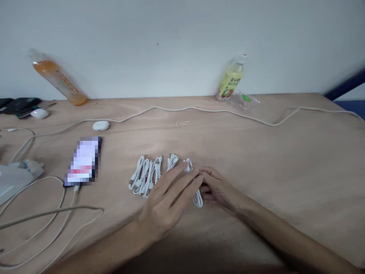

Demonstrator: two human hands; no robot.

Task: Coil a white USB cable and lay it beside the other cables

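Several coiled white USB cables lie side by side in a row on the wooden table. Across the right part of the row stretches my left hand, its fingers extended and slightly apart, tips over a coiled USB cable at the right end. My right hand is at the right side of that same cable, fingers curled and closed on it. Both hands partly cover this cable, so only its top loop and lower loop show. Another coiled cable shows just above my left hand's fingers.
Left of the row, a phone lies plugged into a charging cable. Behind are a white earbud case, a long white cord and small twist ties. An orange drink bottle and a yellow bottle lean against the wall.
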